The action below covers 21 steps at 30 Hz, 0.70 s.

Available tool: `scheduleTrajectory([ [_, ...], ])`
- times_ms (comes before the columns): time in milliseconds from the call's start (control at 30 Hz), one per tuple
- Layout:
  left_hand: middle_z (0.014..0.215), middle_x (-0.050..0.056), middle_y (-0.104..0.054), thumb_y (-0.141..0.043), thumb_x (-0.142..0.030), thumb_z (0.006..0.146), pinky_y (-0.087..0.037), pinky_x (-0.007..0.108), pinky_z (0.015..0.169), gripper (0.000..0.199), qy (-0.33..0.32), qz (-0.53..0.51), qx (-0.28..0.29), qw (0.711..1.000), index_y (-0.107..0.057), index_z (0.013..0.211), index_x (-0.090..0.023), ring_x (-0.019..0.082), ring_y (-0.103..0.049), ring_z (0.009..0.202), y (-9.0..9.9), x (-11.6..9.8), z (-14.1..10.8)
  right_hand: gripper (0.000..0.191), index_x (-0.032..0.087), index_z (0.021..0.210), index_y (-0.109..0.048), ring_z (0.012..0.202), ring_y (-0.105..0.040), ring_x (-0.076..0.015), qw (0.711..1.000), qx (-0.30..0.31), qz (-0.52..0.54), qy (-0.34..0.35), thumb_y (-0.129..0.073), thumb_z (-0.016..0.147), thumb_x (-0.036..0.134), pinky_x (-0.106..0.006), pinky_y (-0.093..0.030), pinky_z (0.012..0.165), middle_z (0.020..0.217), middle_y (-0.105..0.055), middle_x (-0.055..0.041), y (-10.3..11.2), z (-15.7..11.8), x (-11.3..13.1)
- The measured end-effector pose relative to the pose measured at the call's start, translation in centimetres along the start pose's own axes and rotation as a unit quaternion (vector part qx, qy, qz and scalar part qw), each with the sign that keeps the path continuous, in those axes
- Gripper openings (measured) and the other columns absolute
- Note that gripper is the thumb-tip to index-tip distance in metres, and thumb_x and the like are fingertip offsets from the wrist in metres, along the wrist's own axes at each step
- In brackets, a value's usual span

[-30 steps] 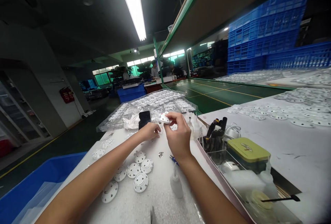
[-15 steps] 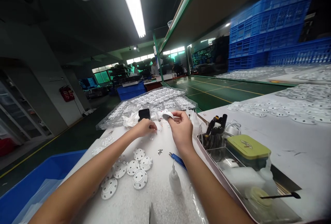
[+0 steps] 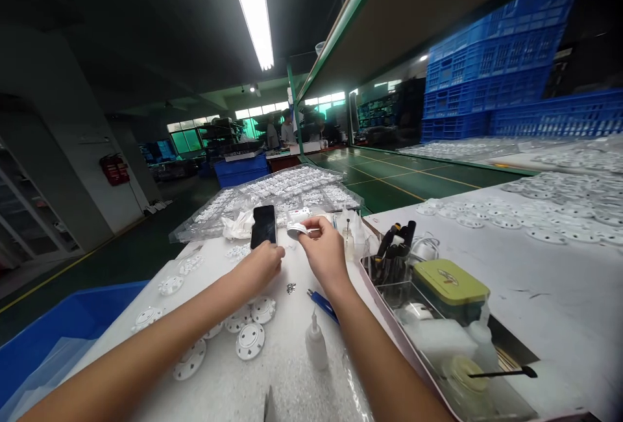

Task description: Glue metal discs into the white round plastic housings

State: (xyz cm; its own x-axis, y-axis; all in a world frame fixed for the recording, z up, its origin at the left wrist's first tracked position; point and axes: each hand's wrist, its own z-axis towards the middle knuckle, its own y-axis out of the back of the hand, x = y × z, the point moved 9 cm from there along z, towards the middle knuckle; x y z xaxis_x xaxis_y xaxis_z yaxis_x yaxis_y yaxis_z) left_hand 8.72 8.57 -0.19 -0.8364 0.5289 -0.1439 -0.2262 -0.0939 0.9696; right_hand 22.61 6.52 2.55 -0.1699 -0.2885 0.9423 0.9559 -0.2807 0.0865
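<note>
My right hand (image 3: pixel 323 252) pinches a small white disc-shaped part (image 3: pixel 294 229) by its edge, held over the table and tilted. To its left, my left hand (image 3: pixel 265 265) is closed with the fingers curled down; anything in them is hidden. Just beyond my left hand lies a black phone (image 3: pixel 263 224). A little heap of small metal bits (image 3: pixel 291 288) lies on the table between my forearms. Several white round parts with holes (image 3: pixel 250 341) lie beside and partly behind my left forearm. Near my right forearm are a blue pen-like tool (image 3: pixel 322 305) and a white dropper bottle (image 3: pixel 316 345).
Clear trays of white parts (image 3: pixel 292 182) are stacked at the far end. An organizer box (image 3: pixel 389 318) with bottles and a green-lidded tin (image 3: pixel 451 280) stands right. More white parts (image 3: pixel 549 214) cover the right table. A blue bin (image 3: pixel 97 298) is at left.
My left hand has come down and closer, its fingers more curled. My right hand has tilted the white part differently. The view has shifted slightly.
</note>
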Motion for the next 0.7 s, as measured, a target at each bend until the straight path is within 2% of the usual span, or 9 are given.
scheduleTrajectory([
  [67, 0.091, 0.006, -0.066, -0.056, -0.025, 0.092, -0.051, 0.037, 0.080, 0.013, -0.013, -0.001, -0.019, 1.000, -0.064, 0.095, -0.015, 0.019, -0.062, 0.088, 1.2, -0.2, -2.2, 0.010, 0.015, 0.085, -0.061, 0.071, -0.056, -0.0125, 1.000, 0.017, -0.014, 0.016, -0.066, 0.077, 0.010, -0.029, -0.046, 0.071, 0.082, -0.063, 0.0010, -0.4, -0.2, 0.4],
  [133, 0.093, 0.009, -0.067, -0.048, -0.021, 0.093, -0.050, 0.035, 0.078, 0.019, -0.016, -0.017, -0.047, 0.999, -0.064, 0.103, -0.017, 0.021, -0.062, 0.087, 2.9, 0.0, -3.8, 0.013, 0.015, 0.084, -0.061, 0.071, -0.056, -0.0122, 0.998, 0.045, -0.026, 0.033, -0.065, 0.075, 0.007, -0.029, -0.045, 0.071, 0.084, -0.064, 0.0010, -1.1, -0.4, 0.7],
  [233, 0.101, 0.009, -0.069, -0.044, -0.031, 0.095, -0.049, 0.035, 0.076, 0.029, -0.014, -0.055, -0.082, 0.995, -0.062, 0.115, -0.021, 0.022, -0.064, 0.084, 5.4, 0.5, -5.3, 0.015, 0.017, 0.080, -0.062, 0.071, -0.056, -0.0126, 0.993, 0.093, -0.047, 0.055, -0.064, 0.071, 0.005, -0.027, -0.043, 0.069, 0.083, -0.065, 0.0014, -2.2, -0.8, 0.7],
  [333, 0.100, 0.006, -0.071, -0.046, -0.044, 0.095, -0.051, 0.033, 0.074, 0.032, 0.012, -0.135, -0.081, 0.987, -0.065, 0.114, -0.027, 0.023, -0.066, 0.086, 6.5, 1.5, -6.2, 0.017, 0.019, 0.078, -0.063, 0.075, -0.056, -0.0143, 0.987, 0.122, -0.073, 0.072, -0.060, 0.071, 0.004, -0.027, -0.041, 0.068, 0.085, -0.066, 0.0008, -3.0, -1.3, 0.7],
  [400, 0.099, 0.005, -0.072, -0.052, -0.050, 0.091, -0.053, 0.032, 0.077, 0.033, 0.073, -0.255, -0.071, 0.962, -0.066, 0.112, -0.028, 0.024, -0.067, 0.089, 6.2, 2.9, -6.9, 0.019, 0.021, 0.077, -0.063, 0.077, -0.056, -0.0148, 0.982, 0.149, -0.084, 0.083, -0.059, 0.070, 0.004, -0.026, -0.039, 0.067, 0.086, -0.066, 0.0012, -3.8, -1.8, 0.8],
  [467, 0.098, 0.004, -0.072, -0.059, -0.051, 0.087, -0.054, 0.033, 0.080, 0.033, 0.120, -0.363, -0.070, 0.921, -0.066, 0.110, -0.027, 0.023, -0.067, 0.091, 5.6, 3.9, -7.6, 0.022, 0.022, 0.078, -0.064, 0.076, -0.056, -0.0144, 0.974, 0.185, -0.087, 0.093, -0.060, 0.068, 0.003, -0.026, -0.039, 0.065, 0.084, -0.066, 0.0023, -4.8, -2.4, 1.0],
  [567, 0.095, 0.003, -0.072, -0.066, -0.047, 0.085, -0.053, 0.031, 0.078, 0.030, 0.128, -0.470, -0.070, 0.870, -0.065, 0.106, -0.026, 0.020, -0.065, 0.086, 4.9, 4.3, -7.9, 0.022, 0.022, 0.078, -0.064, 0.073, -0.055, -0.0133, 0.966, 0.223, -0.082, 0.100, -0.061, 0.067, 0.003, -0.025, -0.039, 0.064, 0.081, -0.065, 0.0033, -5.8, -2.9, 1.1],
  [700, 0.098, 0.003, -0.071, -0.066, -0.043, 0.087, -0.047, 0.027, 0.072, 0.025, 0.110, -0.568, -0.055, 0.813, -0.064, 0.104, -0.026, 0.015, -0.060, 0.081, 4.5, 4.2, -7.6, 0.020, 0.020, 0.079, -0.061, 0.072, -0.053, -0.0119, 0.966, 0.235, -0.057, 0.089, -0.061, 0.068, 0.004, -0.026, -0.041, 0.068, 0.082, -0.064, 0.0030, -6.0, -2.9, 1.3],
])
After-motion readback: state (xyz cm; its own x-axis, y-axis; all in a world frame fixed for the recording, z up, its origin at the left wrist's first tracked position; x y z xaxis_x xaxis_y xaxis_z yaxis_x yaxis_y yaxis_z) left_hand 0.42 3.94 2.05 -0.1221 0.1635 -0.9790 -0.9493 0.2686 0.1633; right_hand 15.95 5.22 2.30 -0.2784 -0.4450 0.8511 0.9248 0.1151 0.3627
